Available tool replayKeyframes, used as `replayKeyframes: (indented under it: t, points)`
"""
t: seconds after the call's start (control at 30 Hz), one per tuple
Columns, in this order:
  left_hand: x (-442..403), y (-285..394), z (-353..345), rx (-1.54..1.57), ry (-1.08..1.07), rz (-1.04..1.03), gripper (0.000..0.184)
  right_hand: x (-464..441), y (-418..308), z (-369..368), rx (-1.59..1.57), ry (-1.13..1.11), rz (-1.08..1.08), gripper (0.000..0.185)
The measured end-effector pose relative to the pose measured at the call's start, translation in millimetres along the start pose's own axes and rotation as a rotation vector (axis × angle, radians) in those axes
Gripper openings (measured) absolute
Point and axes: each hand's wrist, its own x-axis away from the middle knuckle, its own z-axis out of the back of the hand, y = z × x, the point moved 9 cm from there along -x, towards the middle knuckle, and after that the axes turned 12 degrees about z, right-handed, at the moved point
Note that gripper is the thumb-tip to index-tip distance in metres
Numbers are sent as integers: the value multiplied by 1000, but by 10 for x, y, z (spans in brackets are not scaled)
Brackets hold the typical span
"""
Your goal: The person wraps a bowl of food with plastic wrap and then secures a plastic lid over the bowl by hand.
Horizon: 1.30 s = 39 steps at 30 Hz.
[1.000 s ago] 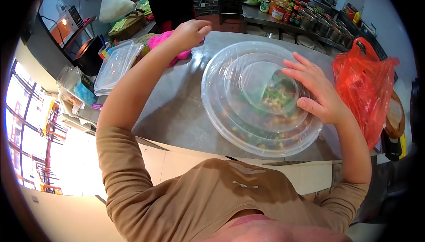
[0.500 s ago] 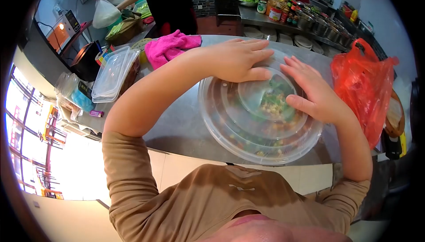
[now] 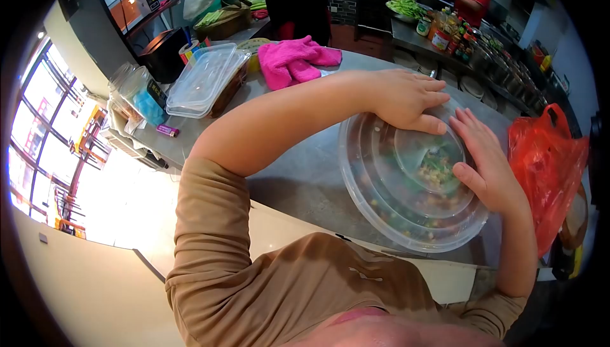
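Note:
A large round plastic container with a ringed translucent lid (image 3: 387,182) sits on the metal counter, with chopped green and pale food showing blurred through it. Flat across the lid's far left part lies my left hand (image 3: 406,100), fingers stretched out. My right hand (image 3: 484,160) rests on the lid's right side, thumb apart from the fingers. Neither hand grips anything. Part of the lid's far rim is hidden by my hands.
A pink towel (image 3: 289,61) lies on the metal counter (image 3: 286,185), by a stack of clear plastic boxes (image 3: 202,83). On the right is a red plastic bag (image 3: 548,169). Plastic jars (image 3: 141,96) stand at left. Two people are beyond the counter.
The camera view has turned to the left, so everything sits further right in the picture. Both hands stay flat on the lid, with little visible shift relative to it.

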Motion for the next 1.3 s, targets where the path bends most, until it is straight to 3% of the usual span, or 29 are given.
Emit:
replayKeyframes:
  t: [1.3]
  points:
    - [-17, -14, -8, 28, -49, 19, 79, 18, 6, 12, -58, 46, -22, 70]
